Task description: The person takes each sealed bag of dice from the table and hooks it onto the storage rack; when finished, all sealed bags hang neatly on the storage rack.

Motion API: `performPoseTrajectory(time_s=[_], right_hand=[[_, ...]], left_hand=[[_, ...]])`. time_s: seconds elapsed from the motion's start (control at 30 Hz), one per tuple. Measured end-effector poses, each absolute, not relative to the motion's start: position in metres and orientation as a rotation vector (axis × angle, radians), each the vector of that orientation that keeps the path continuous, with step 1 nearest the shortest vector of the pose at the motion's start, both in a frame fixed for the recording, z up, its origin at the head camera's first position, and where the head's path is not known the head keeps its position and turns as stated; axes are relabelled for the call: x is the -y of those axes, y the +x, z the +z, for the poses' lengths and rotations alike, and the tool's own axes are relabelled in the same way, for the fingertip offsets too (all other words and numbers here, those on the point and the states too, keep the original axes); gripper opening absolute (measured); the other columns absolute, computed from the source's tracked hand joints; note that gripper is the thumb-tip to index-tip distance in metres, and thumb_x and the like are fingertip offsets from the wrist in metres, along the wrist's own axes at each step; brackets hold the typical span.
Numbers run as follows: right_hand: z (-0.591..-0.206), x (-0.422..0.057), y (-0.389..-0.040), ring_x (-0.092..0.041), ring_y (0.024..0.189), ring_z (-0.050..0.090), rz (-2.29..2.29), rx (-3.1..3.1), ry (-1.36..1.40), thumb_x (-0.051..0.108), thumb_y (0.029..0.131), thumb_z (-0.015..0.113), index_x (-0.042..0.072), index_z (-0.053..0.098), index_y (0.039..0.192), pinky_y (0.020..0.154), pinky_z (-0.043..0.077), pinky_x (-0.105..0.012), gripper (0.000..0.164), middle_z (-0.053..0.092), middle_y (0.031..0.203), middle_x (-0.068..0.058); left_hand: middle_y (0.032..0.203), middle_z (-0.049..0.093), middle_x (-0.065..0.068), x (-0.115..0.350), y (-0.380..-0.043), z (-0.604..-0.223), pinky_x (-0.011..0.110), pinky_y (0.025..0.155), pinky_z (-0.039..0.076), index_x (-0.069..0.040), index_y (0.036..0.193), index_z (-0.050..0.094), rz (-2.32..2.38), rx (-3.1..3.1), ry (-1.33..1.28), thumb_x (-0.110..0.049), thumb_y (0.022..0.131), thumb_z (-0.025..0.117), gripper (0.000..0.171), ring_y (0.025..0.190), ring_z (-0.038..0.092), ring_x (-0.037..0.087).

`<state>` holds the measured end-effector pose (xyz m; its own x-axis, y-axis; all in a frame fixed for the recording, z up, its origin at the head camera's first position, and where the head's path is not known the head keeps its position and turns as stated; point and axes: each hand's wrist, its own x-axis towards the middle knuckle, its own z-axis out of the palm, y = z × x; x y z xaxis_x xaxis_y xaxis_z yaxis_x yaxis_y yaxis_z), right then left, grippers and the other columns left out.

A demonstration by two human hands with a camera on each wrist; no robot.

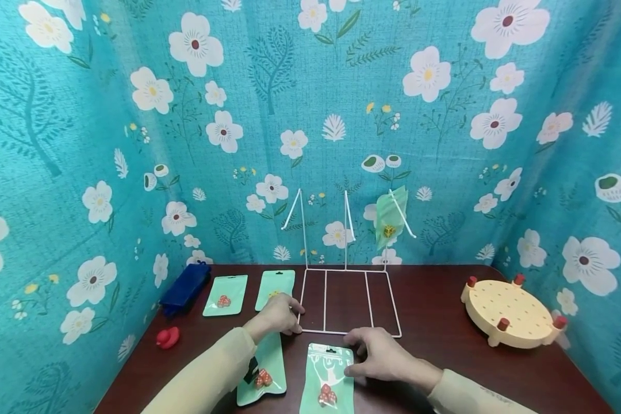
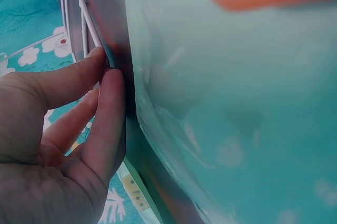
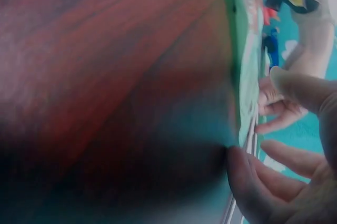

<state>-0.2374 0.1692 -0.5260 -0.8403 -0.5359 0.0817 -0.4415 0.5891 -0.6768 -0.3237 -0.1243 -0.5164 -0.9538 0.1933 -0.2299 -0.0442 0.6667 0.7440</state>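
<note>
A white wire display rack [image 1: 347,270] stands on the table, its base flat and three hooks rising at the back. My left hand [image 1: 279,315] pinches the front left corner of its base, thumb against fingertips in the left wrist view. My right hand [image 1: 380,355] is at the base's front edge, thumb and fingers apart, a fingertip [image 3: 239,163] low by the tabletop. Beside it lies a green zip pouch [image 1: 327,374] with red mushroom shapes. A similar pouch [image 1: 261,374] lies under my left forearm. On the right hook hangs a green pouch [image 1: 391,218] with a yellow piece.
Two more green pouches lie back left, one with a red shape [image 1: 225,296] and one with a yellow shape [image 1: 269,282]. A dark blue object [image 1: 185,288] and a red rubber duck [image 1: 168,337] are at far left. A round cream pegged stand [image 1: 514,310] sits right. Floral curtains surround the table.
</note>
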Motion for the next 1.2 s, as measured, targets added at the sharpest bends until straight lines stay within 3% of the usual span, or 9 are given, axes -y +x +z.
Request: performPoseTrajectory(time_s=[0.27,0.4,0.53,0.73,0.97,1.2], right_hand=[[-0.524,-0.150,-0.237,-0.002,0.081,0.061,-0.810,-2.903,-0.832,0.025,0.061,0.106,0.011,0.079,0.119,0.070,0.052,-0.027,0.066,0.075,0.094,0.004],[-0.521,-0.147,-0.239,-0.001,0.076,0.061,-0.781,-2.884,-0.842,0.023,0.061,0.105,0.012,0.081,0.109,0.068,0.052,-0.026,0.054,0.076,0.084,0.007],[-0.522,-0.147,-0.239,0.003,0.068,0.056,-0.817,-2.841,-0.902,0.017,0.061,0.101,0.017,0.080,0.088,0.063,0.049,-0.022,0.034,0.073,0.074,0.011],[-0.529,-0.149,-0.237,0.006,0.063,0.049,-0.891,-2.815,-0.912,0.014,0.064,0.096,0.025,0.075,0.071,0.059,0.043,-0.018,0.025,0.065,0.064,0.018],[-0.528,-0.153,-0.232,0.011,0.063,0.046,-1.017,-2.803,-0.993,0.009,0.074,0.082,0.024,0.069,0.072,0.060,0.041,-0.015,0.020,0.060,0.064,0.023],[-0.523,-0.155,-0.231,0.009,0.070,0.061,-1.208,-2.724,-0.912,-0.004,0.080,0.083,0.019,0.068,0.089,0.066,0.054,-0.017,0.028,0.071,0.076,0.015]], left_hand=[[0.109,0.076,0.016,0.125,-0.324,-0.517,0.039,0.073,0.071,-0.002,0.124,0.082,1.174,-2.591,0.121,0.011,0.084,0.090,0.043,0.078,0.077,0.022],[0.109,0.076,0.016,0.126,-0.325,-0.518,0.039,0.073,0.071,-0.002,0.123,0.082,1.184,-2.579,0.128,0.011,0.084,0.090,0.043,0.077,0.077,0.022],[0.110,0.076,0.016,0.127,-0.326,-0.519,0.039,0.073,0.071,-0.003,0.123,0.083,1.192,-2.572,0.123,0.011,0.084,0.090,0.042,0.077,0.077,0.022],[0.119,0.075,0.019,0.128,-0.326,-0.520,0.039,0.073,0.071,-0.002,0.122,0.082,1.206,-2.572,0.135,0.010,0.083,0.091,0.042,0.079,0.077,0.022],[0.120,0.076,0.019,0.128,-0.326,-0.519,0.038,0.071,0.071,-0.003,0.122,0.083,1.211,-2.562,0.134,0.011,0.082,0.091,0.043,0.078,0.078,0.022],[0.119,0.076,0.019,0.128,-0.326,-0.519,0.040,0.073,0.071,-0.003,0.123,0.082,1.222,-2.548,0.127,0.011,0.083,0.090,0.043,0.080,0.079,0.024]])
